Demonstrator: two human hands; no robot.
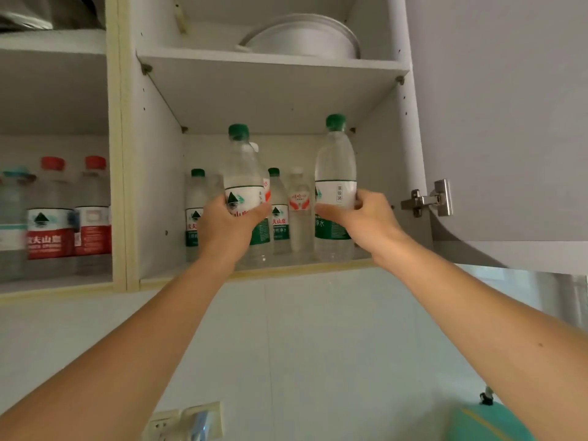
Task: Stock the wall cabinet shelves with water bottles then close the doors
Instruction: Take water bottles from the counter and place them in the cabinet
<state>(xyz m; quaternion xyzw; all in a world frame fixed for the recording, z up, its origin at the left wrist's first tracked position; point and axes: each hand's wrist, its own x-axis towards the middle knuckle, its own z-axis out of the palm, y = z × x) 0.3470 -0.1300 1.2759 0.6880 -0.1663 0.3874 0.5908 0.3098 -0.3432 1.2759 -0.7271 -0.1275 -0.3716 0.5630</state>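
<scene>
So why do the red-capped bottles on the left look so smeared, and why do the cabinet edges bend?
Head view: the red-capped bottles at the left edge are blurred, while the green-capped bottles gripped by the left hand and right hand look sharper. The wide-angle lens bows the cabinet side. Lighting is soft and even, with a shadowed underside on the upper shelf.

Lower shelf [286, 271] of open wall cabinet: two green-capped bottles at back [194, 214] [279, 214], a white-capped red-label bottle [298, 208] between. Right front bottle [334, 186] seems to stand on it; base contact unclear. Upper shelf [270, 63] carries white round dish [302, 38]. Left compartment shelf [54, 286]: red-capped bottles [51, 214], blurred.
</scene>
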